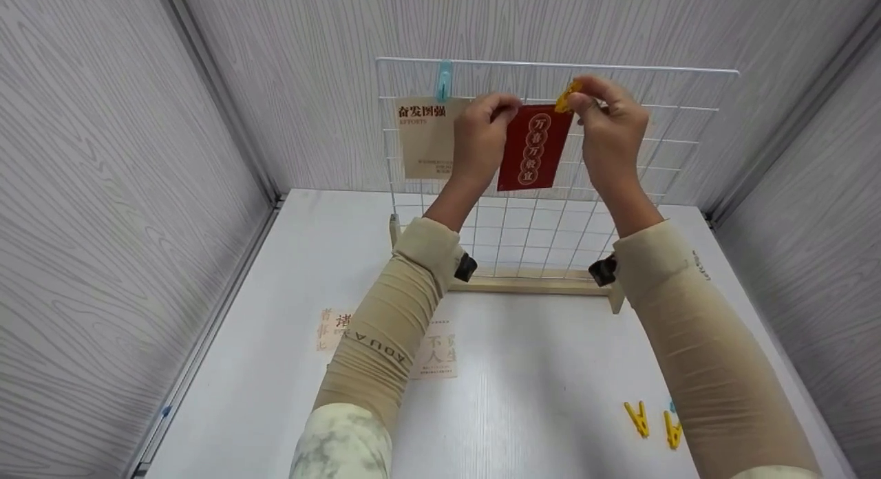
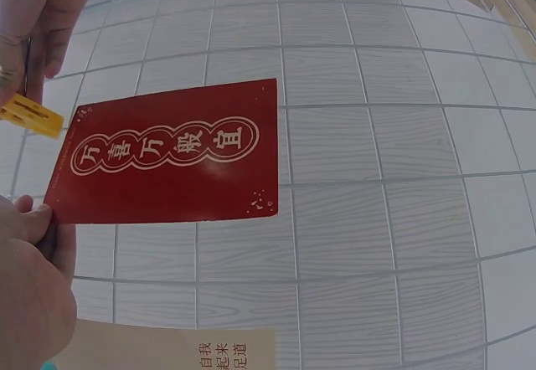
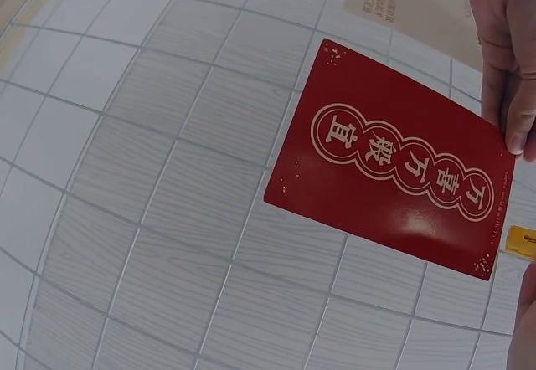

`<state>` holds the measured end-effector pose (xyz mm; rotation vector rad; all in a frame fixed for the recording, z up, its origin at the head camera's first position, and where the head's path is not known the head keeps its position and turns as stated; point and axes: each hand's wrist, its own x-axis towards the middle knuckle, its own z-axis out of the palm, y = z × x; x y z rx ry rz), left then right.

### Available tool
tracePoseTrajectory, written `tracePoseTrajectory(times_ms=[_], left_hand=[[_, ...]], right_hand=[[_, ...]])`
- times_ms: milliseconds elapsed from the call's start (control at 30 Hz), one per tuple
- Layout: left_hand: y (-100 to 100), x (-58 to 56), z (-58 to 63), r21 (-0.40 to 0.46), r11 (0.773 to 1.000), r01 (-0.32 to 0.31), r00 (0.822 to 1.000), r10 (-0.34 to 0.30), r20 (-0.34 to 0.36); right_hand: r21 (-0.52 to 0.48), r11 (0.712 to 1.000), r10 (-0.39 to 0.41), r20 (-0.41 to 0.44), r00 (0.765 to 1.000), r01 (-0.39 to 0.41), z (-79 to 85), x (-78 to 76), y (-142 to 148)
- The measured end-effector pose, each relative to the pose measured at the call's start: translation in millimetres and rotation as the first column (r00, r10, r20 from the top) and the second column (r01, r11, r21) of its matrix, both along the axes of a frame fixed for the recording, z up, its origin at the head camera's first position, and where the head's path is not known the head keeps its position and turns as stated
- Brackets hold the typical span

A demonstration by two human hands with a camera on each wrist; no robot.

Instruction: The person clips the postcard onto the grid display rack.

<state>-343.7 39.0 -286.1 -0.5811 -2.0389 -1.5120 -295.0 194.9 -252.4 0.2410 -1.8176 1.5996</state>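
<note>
A red card (image 1: 535, 148) with pale Chinese characters hangs in front of the white wire grid (image 1: 482, 248). My left hand (image 1: 484, 131) pinches its upper left corner between thumb and fingers. At the card's upper right corner, my right hand (image 1: 614, 131) pinches a yellow clothespin (image 1: 568, 96). In the left wrist view the tip of the yellow clothespin (image 2: 38, 117) sits right at the card's edge. The right wrist view shows the red card (image 3: 402, 165) tilted, with the left hand's fingertips on its edge.
A cream card (image 1: 427, 142) hangs on the grid from a blue clothespin (image 1: 444, 80), left of the red card. Two printed cards, one a pale card (image 1: 435, 355), lie on the white table (image 1: 523, 396). Yellow clothespins (image 1: 637, 418) lie at the front right. A wooden base (image 1: 537, 285) supports the grid.
</note>
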Motion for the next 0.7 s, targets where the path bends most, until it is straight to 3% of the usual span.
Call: tracePoseTrajectory(times_ms=[367,700], left_hand=[[8.8,-2.9,0.6,0.003,0.998,-0.064,0.997,0.064,-0.053],[12.8,-1.7,-1.9,-0.017,0.992,-0.127,0.989,0.126,-0.075]], right_hand=[[-0.038,0.999,0.009,0.010,1.000,-0.009,4.0,-6.5,-2.9],[0.030,0.999,-0.011,-0.008,1.000,0.011,1.7,-10.9,-6.5]])
